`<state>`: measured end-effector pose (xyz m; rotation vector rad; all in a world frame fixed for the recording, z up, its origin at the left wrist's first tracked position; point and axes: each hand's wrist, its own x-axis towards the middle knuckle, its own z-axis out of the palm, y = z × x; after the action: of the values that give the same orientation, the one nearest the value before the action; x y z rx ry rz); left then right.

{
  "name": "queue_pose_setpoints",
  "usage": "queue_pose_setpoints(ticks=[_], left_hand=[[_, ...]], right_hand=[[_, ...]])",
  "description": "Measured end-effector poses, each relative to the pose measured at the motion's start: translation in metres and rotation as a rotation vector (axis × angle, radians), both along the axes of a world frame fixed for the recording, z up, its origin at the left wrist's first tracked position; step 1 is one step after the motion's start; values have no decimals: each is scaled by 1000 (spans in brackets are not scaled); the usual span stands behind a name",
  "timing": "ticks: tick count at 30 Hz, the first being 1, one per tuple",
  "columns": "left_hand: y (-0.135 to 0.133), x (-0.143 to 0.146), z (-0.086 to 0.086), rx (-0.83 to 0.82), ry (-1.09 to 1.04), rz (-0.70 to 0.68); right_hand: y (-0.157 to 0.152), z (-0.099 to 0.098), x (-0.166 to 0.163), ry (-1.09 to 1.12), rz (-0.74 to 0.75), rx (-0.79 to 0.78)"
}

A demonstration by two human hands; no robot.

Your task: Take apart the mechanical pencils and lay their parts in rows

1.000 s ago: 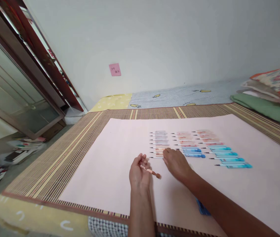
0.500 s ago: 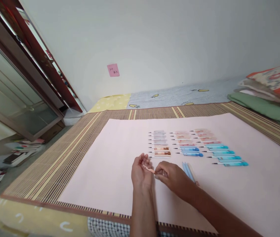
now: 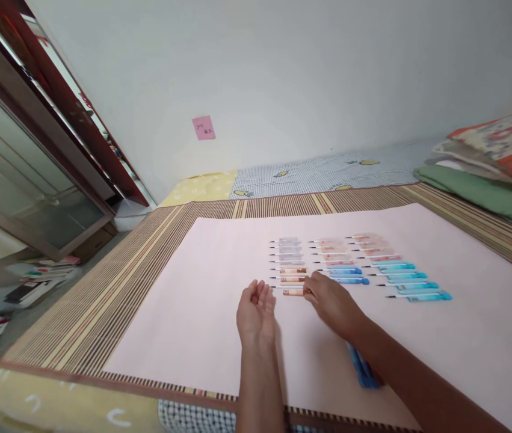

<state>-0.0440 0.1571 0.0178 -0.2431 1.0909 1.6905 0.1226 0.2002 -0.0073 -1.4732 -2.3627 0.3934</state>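
My right hand [image 3: 330, 304] is pinched on a brown-barrelled pen [image 3: 292, 293] and holds it against the near end of the left column of pens [image 3: 288, 263]. My left hand [image 3: 256, 313] rests palm up just left of it, fingers loosely curled and nothing in it. Two more columns lie to the right: a pink and blue one [image 3: 339, 260] and a pink and teal one [image 3: 395, 267]. All lie on a large pale pink sheet [image 3: 201, 300]. A few blue pens [image 3: 361, 370] show beneath my right forearm.
The sheet lies on a striped woven mat [image 3: 102, 300] over a bed. Folded bedding and pillows [image 3: 490, 174] sit at the far right. A glass-fronted cabinet [image 3: 34, 168] stands at the left, with books [image 3: 34, 282] on the floor. A pink note [image 3: 203, 127] sticks to the wall.
My right hand took the brown pen out of my left hand and carried it forward to the near end of the left column. My left hand now lies with nothing in it.
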Motion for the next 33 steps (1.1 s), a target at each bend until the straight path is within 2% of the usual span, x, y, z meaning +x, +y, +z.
queue_pose_setpoints(ticks=[8, 22, 33], left_hand=[[0, 0, -3, -9, 0, 7], [0, 1, -2, -5, -8, -1], [1, 1, -4, -3, -17, -6]], right_hand=[[4, -5, -6, -157, -22, 82], [10, -6, -8, -235, 22, 179], [10, -7, -11, -253, 16, 191]])
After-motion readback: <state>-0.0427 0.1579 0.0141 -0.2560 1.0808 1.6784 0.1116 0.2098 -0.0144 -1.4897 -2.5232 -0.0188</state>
